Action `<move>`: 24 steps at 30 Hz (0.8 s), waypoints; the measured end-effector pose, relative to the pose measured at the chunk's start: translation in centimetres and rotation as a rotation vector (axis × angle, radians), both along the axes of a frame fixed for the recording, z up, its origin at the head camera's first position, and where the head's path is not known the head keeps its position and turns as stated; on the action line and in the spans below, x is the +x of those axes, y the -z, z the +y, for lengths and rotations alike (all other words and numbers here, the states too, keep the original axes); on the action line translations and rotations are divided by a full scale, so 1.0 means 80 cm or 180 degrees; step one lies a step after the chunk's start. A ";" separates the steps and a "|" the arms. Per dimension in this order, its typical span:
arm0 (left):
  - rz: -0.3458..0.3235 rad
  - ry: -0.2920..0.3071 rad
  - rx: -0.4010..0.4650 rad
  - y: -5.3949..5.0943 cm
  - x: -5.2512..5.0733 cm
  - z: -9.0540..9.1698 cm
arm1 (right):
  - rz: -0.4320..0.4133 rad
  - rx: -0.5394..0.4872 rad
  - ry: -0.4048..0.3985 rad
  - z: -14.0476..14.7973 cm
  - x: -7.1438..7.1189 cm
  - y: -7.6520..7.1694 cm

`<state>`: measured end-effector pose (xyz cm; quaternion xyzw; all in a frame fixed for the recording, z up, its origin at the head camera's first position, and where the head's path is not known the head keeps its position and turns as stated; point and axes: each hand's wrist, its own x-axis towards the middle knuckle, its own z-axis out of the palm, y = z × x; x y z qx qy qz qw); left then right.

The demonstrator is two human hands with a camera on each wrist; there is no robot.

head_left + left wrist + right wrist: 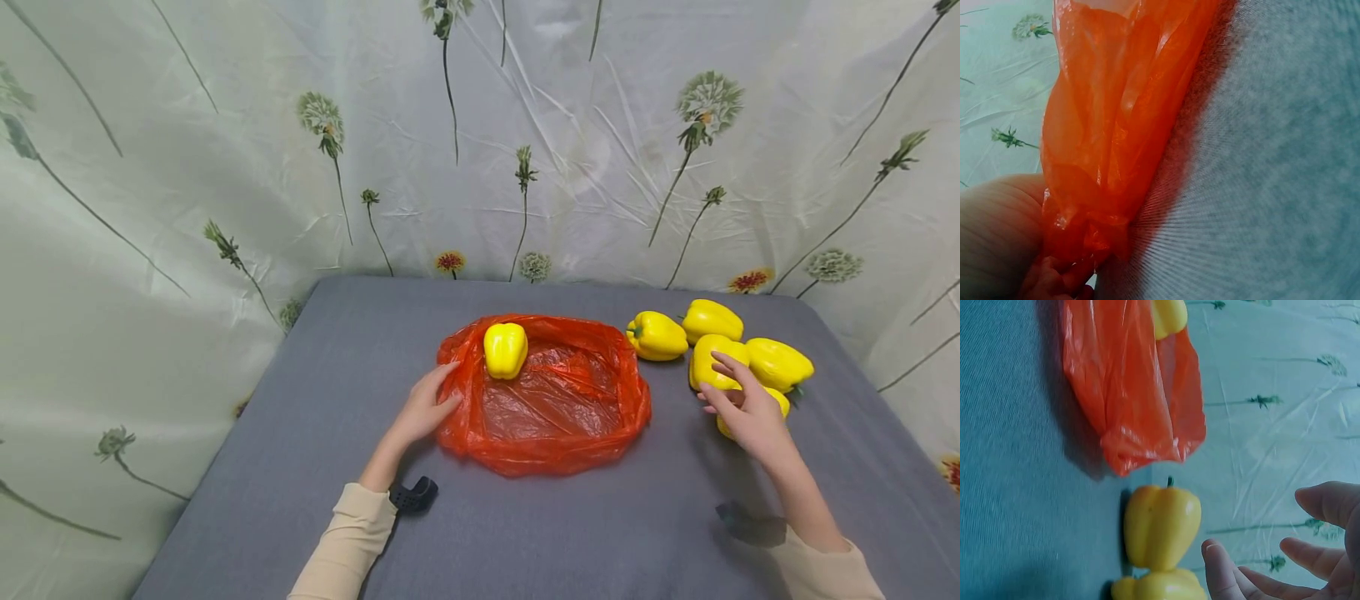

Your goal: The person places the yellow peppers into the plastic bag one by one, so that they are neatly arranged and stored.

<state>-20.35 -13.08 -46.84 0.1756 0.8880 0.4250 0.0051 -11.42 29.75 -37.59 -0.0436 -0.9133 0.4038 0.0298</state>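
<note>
A red plastic bag (555, 454) lies on the table with its mouth spread wide. One yellow bell pepper (506, 351) sits inside, by the back left of the bag. My left hand (424, 408) holds the bag's left edge; in the left wrist view, red film (1110, 125) partly covers the fingers. Over the group of bell peppers on the right, my right hand (746, 412) hovers with fingers spread and nothing held. A bell pepper (716, 360) lies just beyond its fingertips, and another (1163, 526) shows beside the bag in the right wrist view.
Several yellow bell peppers, among them one at the back (712, 320) and one at the right (780, 364), lie close together right of the bag. A grey cloth covers the table (525, 542). Behind it hangs a flower-printed curtain (570, 167).
</note>
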 end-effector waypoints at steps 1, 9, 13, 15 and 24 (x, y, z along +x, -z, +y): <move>0.0002 0.0001 -0.0007 0.001 0.000 0.000 | -0.0003 -0.0004 0.0032 0.003 0.002 0.000; -0.0024 0.0033 0.0011 -0.001 0.001 0.001 | -0.0042 -0.0051 0.0232 0.035 0.019 0.008; -0.0001 0.0021 -0.0022 0.000 0.000 0.001 | -0.0001 -0.0010 0.0381 0.062 0.021 0.027; 0.0013 0.0027 -0.0044 0.000 0.000 0.001 | -0.0027 0.0127 0.0511 0.084 0.018 0.047; -0.0130 -0.0009 -0.0051 0.001 -0.001 0.000 | -0.0185 0.0389 0.0881 0.150 0.003 0.113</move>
